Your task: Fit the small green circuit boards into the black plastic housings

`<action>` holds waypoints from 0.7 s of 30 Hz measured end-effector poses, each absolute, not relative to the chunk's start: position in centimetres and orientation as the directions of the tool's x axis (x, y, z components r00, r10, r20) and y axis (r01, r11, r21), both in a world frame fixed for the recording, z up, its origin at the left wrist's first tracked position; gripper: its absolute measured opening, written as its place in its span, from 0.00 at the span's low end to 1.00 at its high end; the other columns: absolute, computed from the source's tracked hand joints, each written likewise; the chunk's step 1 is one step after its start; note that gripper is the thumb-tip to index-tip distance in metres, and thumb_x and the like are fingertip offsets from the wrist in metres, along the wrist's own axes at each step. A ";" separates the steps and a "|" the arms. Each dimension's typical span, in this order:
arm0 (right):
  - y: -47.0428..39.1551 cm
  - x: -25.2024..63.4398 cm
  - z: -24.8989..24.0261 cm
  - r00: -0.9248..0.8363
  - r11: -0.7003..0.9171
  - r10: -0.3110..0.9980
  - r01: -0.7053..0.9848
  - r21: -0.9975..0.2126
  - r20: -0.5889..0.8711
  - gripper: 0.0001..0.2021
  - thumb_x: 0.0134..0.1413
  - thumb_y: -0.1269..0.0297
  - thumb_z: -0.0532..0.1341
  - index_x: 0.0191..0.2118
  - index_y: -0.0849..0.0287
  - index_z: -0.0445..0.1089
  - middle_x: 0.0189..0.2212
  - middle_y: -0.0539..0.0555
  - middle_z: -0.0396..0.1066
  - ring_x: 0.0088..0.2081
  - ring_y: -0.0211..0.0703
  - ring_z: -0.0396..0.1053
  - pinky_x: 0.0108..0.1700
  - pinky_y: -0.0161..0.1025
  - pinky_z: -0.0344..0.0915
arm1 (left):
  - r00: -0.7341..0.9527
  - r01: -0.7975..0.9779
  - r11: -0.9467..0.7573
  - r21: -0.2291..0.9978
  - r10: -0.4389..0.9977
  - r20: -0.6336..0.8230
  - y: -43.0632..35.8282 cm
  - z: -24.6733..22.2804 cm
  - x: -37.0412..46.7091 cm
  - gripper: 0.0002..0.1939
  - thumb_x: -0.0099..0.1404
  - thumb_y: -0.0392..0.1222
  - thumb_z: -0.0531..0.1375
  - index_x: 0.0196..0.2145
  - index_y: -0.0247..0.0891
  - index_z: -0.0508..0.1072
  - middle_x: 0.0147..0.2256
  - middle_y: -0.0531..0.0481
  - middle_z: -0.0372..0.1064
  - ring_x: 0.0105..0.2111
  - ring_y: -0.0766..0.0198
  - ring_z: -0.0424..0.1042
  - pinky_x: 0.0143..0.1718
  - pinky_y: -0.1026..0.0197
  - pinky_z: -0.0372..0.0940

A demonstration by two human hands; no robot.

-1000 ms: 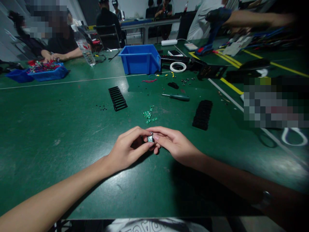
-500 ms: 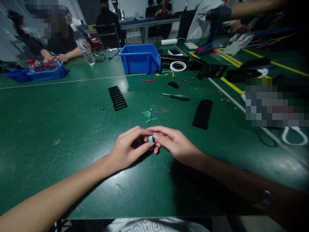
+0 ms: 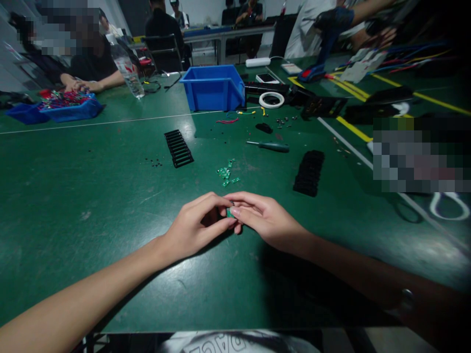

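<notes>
Between the fingertips of both hands is a small green circuit board [image 3: 229, 213], partly covered by the fingers. My left hand [image 3: 200, 221] pinches it from the left, thumb below and index finger above. From the right, my right hand [image 3: 270, 219] holds it too, with the thumb lying over its face. Just beyond the hands lies a loose group of small green boards [image 3: 224, 173]. A black slotted frame [image 3: 178, 148] lies to the left, near several tiny black parts [image 3: 153, 162]. To the right is a black ribbed piece [image 3: 309, 173].
A green-handled screwdriver [image 3: 272, 146] lies beyond the boards, with a blue bin [image 3: 213, 89] and a white ring [image 3: 271, 100] farther back. A bottle [image 3: 127, 68] and a blue tray of wires [image 3: 75, 109] are at the left. A person's hand holds a drill [image 3: 326, 41] at the back right.
My right thumb has shifted left over the small board, covering more of it. At the back right, the other person's arm and hand have moved slightly.
</notes>
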State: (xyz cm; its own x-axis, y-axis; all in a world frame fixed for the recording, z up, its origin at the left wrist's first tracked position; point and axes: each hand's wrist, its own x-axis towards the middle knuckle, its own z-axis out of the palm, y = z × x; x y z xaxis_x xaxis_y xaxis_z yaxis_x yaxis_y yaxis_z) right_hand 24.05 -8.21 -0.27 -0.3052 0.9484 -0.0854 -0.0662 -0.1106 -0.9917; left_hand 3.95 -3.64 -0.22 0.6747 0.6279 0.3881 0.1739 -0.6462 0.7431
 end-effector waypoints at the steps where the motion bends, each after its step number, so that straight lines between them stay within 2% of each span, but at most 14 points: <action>1: -8.2 24.0 -0.2 -0.306 -0.112 0.948 -0.067 -0.991 -0.086 0.13 0.65 0.63 0.60 0.52 0.61 0.69 0.39 0.54 0.72 0.33 0.37 0.70 0.37 0.36 0.70 | 0.675 0.174 -0.646 0.743 0.628 0.388 -3.7 -0.2 3.9 0.12 0.67 0.39 0.65 0.47 0.37 0.73 0.34 0.52 0.68 0.29 0.71 0.66 0.30 0.68 0.61; 21: -8.2 24.1 -0.1 -0.307 -0.105 0.948 -0.063 -0.992 -0.081 0.11 0.66 0.66 0.58 0.51 0.63 0.70 0.38 0.53 0.71 0.33 0.36 0.69 0.37 0.35 0.69 | 0.682 0.190 -0.656 0.731 0.624 0.382 -3.7 -0.2 3.9 0.13 0.67 0.39 0.65 0.48 0.36 0.72 0.35 0.53 0.68 0.30 0.72 0.66 0.31 0.70 0.61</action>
State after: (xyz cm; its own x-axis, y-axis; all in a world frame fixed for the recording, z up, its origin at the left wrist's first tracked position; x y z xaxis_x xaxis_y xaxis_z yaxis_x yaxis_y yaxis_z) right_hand 24.07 -8.21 -0.13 -0.3072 0.9482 -0.0806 -0.0632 -0.1048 -0.9925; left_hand 3.93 -3.70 -0.19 0.6817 0.6239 0.3822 0.1902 -0.6555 0.7308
